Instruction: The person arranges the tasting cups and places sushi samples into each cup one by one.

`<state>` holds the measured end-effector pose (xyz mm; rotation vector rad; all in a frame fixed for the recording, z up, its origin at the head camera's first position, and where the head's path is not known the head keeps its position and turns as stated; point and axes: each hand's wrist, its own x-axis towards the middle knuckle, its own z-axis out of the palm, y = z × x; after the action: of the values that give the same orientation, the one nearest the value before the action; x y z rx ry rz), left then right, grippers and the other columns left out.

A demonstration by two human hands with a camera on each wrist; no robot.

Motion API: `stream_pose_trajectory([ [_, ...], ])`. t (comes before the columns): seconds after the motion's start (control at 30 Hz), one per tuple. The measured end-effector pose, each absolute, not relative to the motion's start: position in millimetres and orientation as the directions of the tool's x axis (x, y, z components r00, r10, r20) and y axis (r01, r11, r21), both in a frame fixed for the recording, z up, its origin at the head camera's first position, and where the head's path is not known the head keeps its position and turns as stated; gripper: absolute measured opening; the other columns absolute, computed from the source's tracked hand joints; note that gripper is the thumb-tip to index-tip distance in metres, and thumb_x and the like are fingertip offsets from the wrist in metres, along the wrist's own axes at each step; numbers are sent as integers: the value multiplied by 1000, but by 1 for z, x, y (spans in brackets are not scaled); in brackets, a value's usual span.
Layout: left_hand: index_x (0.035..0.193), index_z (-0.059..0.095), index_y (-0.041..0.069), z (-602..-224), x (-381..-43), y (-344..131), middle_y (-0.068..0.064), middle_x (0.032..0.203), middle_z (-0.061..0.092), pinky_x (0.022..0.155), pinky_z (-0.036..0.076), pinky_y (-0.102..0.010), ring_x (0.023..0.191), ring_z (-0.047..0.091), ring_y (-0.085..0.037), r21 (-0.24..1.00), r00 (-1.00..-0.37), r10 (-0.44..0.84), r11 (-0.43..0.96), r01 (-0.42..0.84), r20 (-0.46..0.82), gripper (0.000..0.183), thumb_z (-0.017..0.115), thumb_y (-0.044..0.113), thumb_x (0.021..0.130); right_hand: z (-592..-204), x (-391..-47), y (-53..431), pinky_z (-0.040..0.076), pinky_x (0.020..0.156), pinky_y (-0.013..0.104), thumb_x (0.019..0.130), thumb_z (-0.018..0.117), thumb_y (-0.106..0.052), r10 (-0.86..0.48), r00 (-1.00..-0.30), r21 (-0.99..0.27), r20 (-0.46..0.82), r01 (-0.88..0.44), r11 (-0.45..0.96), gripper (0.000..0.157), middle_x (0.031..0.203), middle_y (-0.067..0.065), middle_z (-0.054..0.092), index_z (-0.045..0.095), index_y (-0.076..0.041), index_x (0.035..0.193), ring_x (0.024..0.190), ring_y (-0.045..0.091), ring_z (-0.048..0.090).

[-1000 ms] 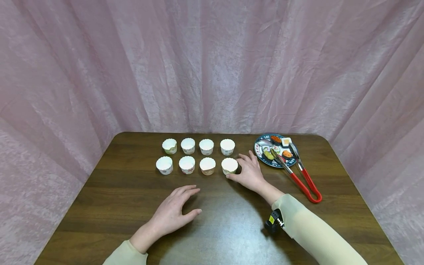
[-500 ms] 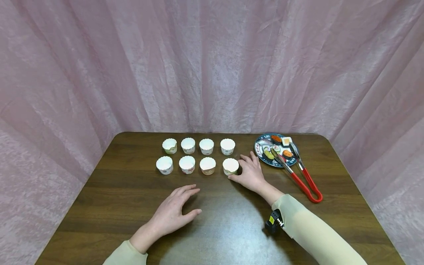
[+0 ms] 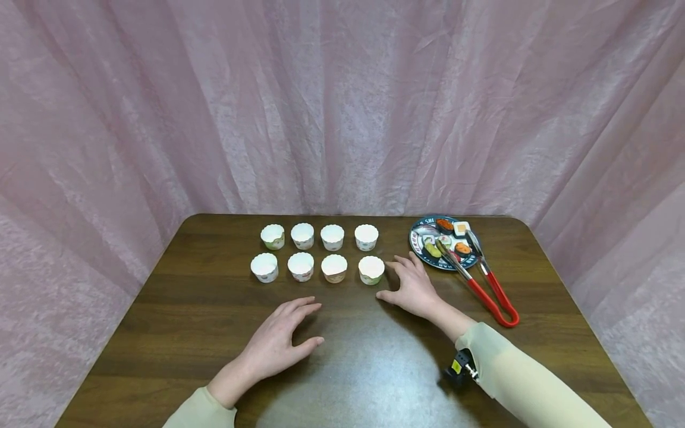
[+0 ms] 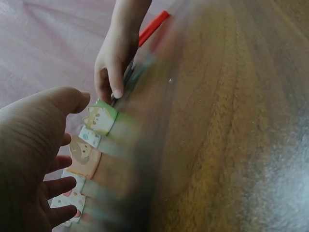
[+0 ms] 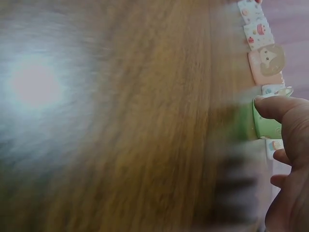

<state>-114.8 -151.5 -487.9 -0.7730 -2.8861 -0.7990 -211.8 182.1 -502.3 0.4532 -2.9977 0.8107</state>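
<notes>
Two rows of white-lined paper baking cups stand upright on the wooden table. At the right end of the front row is a green-patterned baking cup, its print showing in the left wrist view. Just to the right of that cup is my right hand, thumb and fingers spread apart, a small gap showing between them and the cup in the head view. My left hand hovers or rests over the table in front of the rows, fingers relaxed and holding nothing. Beside the green cup stands a peach baking cup.
A round dark-blue plate with several sushi pieces sits at the back right. Metal tongs with red handles lean across it onto the table. A pink curtain hangs behind the table's far edge.
The green-patterned cup shifted slightly right beside my right hand, which then let go and drew back to the right and nearer. My left hand stays nearly in place.
</notes>
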Motion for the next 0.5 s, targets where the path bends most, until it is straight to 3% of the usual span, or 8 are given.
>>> stream_pose_trajectory([
  [0.2,145,57,20,-485,-116,-151,-1,153,49,109,42,-52,140,44,-22,459,-866,456,737,496,204,66,75,51,90,-493,-193,193,22,117,64,83,82,-47,-304,-948,-520,92,-306,797,80,158,21,39,55,-6,146,151,46,16],
  [0.5,145,57,21,-480,-120,-150,0,154,48,110,40,-53,141,43,-23,443,-859,452,736,511,240,66,75,51,89,-474,-172,207,27,113,69,86,79,-47,-283,-941,-467,186,-338,817,74,158,16,40,56,-10,146,150,44,21],
])
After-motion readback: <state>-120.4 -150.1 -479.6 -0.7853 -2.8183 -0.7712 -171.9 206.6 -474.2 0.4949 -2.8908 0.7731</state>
